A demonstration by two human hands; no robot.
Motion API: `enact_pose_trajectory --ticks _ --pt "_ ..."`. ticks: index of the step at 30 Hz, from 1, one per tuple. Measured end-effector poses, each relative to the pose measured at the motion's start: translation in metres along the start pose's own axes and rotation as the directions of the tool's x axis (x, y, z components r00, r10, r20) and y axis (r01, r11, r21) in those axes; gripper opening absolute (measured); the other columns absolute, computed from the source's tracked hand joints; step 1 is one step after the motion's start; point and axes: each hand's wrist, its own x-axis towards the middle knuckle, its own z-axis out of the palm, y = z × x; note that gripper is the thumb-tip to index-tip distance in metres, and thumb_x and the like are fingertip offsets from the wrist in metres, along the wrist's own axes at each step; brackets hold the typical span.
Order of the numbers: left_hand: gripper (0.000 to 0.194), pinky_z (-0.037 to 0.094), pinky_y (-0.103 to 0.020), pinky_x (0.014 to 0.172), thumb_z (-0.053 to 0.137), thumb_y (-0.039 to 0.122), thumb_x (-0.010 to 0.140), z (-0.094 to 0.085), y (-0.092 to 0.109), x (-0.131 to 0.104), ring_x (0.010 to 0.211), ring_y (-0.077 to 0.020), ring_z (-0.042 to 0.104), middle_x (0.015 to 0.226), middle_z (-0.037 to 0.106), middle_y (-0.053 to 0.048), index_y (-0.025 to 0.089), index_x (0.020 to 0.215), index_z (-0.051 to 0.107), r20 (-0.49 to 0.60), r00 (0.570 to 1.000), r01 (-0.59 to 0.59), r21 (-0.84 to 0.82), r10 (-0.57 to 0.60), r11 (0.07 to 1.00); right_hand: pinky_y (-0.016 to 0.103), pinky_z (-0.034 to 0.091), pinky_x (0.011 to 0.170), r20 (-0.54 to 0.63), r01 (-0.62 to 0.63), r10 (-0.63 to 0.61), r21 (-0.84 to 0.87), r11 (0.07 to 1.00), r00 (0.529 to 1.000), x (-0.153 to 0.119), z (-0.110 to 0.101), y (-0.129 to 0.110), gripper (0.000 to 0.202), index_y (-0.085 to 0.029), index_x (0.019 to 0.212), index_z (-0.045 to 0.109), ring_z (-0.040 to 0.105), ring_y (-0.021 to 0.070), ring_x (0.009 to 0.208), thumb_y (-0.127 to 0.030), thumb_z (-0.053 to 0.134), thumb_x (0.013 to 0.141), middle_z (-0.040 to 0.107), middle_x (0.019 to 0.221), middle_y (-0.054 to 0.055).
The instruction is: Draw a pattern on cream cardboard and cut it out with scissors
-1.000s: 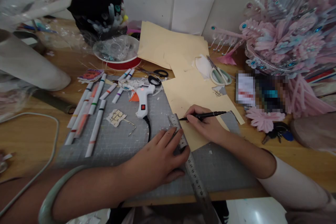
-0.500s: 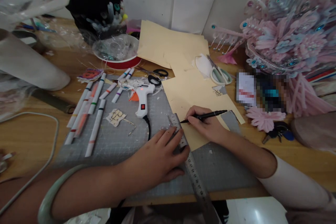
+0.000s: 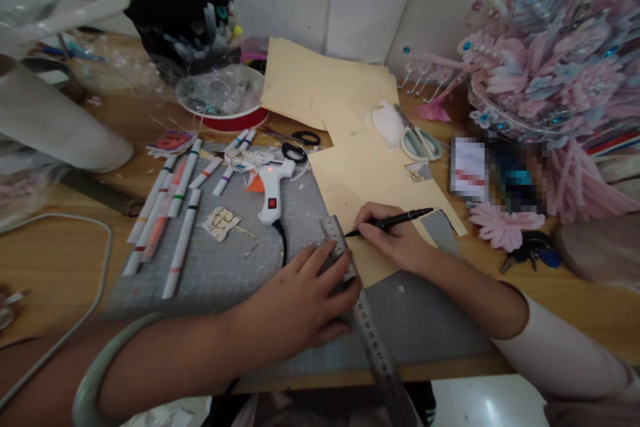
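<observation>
My left hand (image 3: 315, 293) lies with spread fingers on a metal ruler (image 3: 369, 330), pressing it down. The ruler slants across the left edge of a cut sheet of cream card (image 3: 360, 180) and runs past the table's front edge. Pinched in my right hand (image 3: 393, 237) is a black marker pen (image 3: 403, 218), its tip down beside the ruler's edge on the card. Under all this lies a grey cutting mat (image 3: 300, 227). A small cut card piece with black lines (image 3: 221, 223) rests on the mat to the left.
A white glue gun (image 3: 273, 197) with a black cord lies left of the card, near several markers (image 3: 181, 243). Black-handled scissors (image 3: 295, 151) and pale green scissors (image 3: 421, 145) lie behind. More card sheets (image 3: 325, 83), keys (image 3: 533, 250) and pink beaded flower decorations (image 3: 560, 73) surround the mat.
My right hand and the marker pen have shifted very slightly to the right. My left hand and the ruler stay in place.
</observation>
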Motion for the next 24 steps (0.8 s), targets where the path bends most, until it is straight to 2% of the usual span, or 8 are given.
enact_pose_trajectory --ticks 16,24 --pt "0.044 0.039 -0.049 0.09 0.045 0.05 0.087 0.0 0.0003 -0.0007 0.117 -0.0364 0.04 0.13 0.042 -0.014 0.02 0.12 0.047 -0.005 1.0 -0.005 0.019 0.006 1.0 0.024 0.035 0.056 0.04 -0.027 0.025 0.029 0.999 0.999 -0.0004 -0.0018 -0.0015 0.013 -0.018 0.066 0.049 0.044 0.011 0.059 -0.021 0.046 0.078 0.048 0.061 -0.003" --pt "0.044 0.038 -0.05 0.09 0.047 0.049 0.086 -0.0019 0.0001 0.0008 0.117 -0.0375 0.039 0.131 0.042 -0.015 0.02 0.12 0.048 0.025 1.0 -0.001 0.002 0.001 1.0 0.023 0.034 0.055 0.038 -0.024 0.022 0.05 0.998 0.999 -0.0011 -0.0015 -0.0024 0.013 -0.018 0.066 0.049 0.042 0.0107 0.059 -0.021 0.047 0.078 0.047 0.06 -0.003"
